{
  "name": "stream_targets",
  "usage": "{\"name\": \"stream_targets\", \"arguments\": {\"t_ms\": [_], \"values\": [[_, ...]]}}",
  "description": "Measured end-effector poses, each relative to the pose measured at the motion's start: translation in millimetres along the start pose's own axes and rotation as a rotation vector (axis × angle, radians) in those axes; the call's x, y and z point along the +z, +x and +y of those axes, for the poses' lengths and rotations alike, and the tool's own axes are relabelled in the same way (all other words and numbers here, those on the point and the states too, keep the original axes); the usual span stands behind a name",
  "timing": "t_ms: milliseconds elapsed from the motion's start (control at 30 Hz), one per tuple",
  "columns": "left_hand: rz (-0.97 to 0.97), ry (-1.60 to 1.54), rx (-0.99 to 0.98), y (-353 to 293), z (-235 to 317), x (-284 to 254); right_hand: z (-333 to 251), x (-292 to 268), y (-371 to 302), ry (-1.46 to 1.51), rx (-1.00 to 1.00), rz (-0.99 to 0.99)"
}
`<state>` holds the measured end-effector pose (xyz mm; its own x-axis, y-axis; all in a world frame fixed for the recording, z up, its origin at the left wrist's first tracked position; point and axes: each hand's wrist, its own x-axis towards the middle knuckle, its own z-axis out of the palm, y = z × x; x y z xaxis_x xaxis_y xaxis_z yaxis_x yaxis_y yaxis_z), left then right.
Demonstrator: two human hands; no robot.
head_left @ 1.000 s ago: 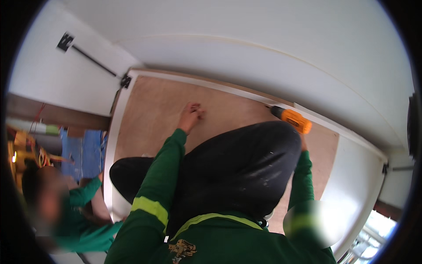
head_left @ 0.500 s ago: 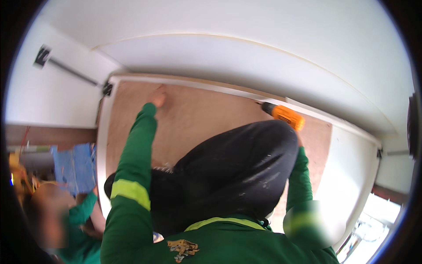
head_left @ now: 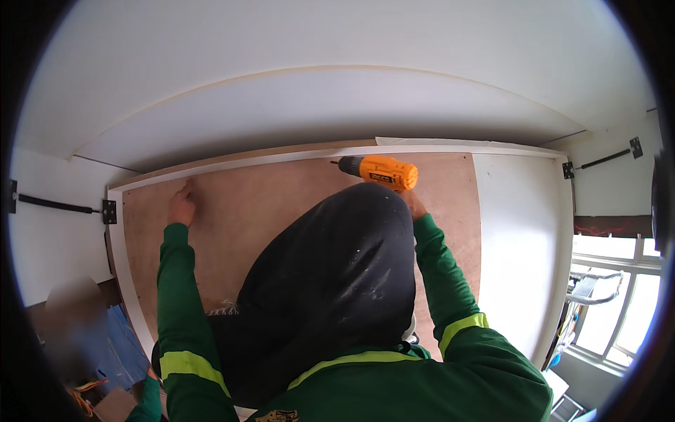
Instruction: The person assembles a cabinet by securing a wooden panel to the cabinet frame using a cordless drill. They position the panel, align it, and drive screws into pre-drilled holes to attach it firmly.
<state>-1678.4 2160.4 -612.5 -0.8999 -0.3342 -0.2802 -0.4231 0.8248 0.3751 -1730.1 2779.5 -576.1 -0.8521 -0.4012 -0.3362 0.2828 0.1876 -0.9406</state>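
Note:
My right hand [head_left: 413, 202] is wrapped round the handle of an orange and black cordless drill [head_left: 383, 171]. The drill's bit points left, over the far side of a brown wooden board [head_left: 295, 176]. My knee in dark trousers hides part of that hand and the handle. Toward the board's far left corner, my left hand [head_left: 181, 206] rests with its fingers drawn together in a pinch. Whatever may be between the fingertips is too small to make out.
A white frame [head_left: 281, 156] borders the board, with a white panel [head_left: 517, 246] on its right. Black struts [head_left: 56, 204] join frame and walls at both sides. Another person's green sleeve [head_left: 146, 402] shows at lower left, near blue cloth [head_left: 123, 348]. A window [head_left: 612, 302] stands at right.
My view has turned, so the board now lies more level and further left in it. The drill stays in my right hand. My left hand remains near the board's far left corner.

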Motion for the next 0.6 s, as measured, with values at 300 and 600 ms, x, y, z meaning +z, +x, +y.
{"name": "stream_targets", "arguments": {"t_ms": [300, 600], "values": [[0.081, 0.070, 0.053, -4, 6, -1, 0, 0, 11, -0.144, -0.088, -0.025], [0.167, 0.087, -0.025, -6, 6, 15, 6, -3, 24, -0.217, -0.131, -0.046]]}}
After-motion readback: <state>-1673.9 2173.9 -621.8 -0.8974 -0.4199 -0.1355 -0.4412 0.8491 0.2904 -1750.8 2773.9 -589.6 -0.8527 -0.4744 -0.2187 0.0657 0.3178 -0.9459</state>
